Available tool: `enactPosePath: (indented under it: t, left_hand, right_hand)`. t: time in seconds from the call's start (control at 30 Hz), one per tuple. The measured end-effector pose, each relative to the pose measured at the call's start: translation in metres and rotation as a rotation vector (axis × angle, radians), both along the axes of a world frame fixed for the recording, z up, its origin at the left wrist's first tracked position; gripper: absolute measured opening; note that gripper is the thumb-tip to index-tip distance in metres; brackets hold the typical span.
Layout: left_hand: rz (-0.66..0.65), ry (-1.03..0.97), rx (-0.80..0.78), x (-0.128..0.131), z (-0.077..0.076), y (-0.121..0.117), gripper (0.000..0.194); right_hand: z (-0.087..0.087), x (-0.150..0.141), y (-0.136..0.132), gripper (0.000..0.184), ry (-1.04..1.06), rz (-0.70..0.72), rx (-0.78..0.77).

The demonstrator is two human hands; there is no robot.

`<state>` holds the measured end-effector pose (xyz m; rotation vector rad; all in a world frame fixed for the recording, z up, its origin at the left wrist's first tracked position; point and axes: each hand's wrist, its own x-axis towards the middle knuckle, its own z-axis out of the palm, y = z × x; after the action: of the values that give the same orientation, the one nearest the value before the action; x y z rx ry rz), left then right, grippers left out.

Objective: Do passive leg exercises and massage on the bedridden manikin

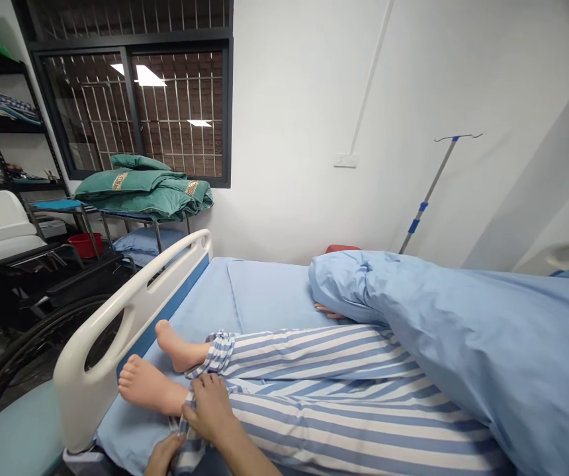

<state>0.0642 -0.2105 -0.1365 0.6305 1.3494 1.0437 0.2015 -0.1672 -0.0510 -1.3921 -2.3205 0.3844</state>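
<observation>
A figure lies on the bed under a pale blue quilt, its legs in blue-and-white striped pyjama trousers. Its bare feet look like a manikin's, though I cannot be sure. My right hand grips the cuff of the nearer trouser leg just above the nearer foot. My left hand, low at the picture's bottom edge, pinches the same cuff from below. A few fingers of the figure show at the quilt's edge.
A white bed rail stands beside the feet, above a blue mattress. Beyond it are a black wheelchair, a red basin, and green bedding on a cart. An IV pole stands by the wall.
</observation>
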Motion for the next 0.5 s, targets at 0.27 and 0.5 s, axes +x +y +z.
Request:
enactPosePath:
  t: [0.27, 0.5]
  left_hand:
    - [0.181, 0.613, 0.082, -0.080, 0.073, 0.000, 0.042]
    - [0.043, 0.982, -0.002, -0.110, 0.079, 0.012, 0.023]
  right_hand:
    - [0.006, 0.056, -0.004, 0.045, 0.021, -0.038, -0.034]
    - [0.010, 0.122, -0.001, 0.037, -0.084, -0.117, -0.095]
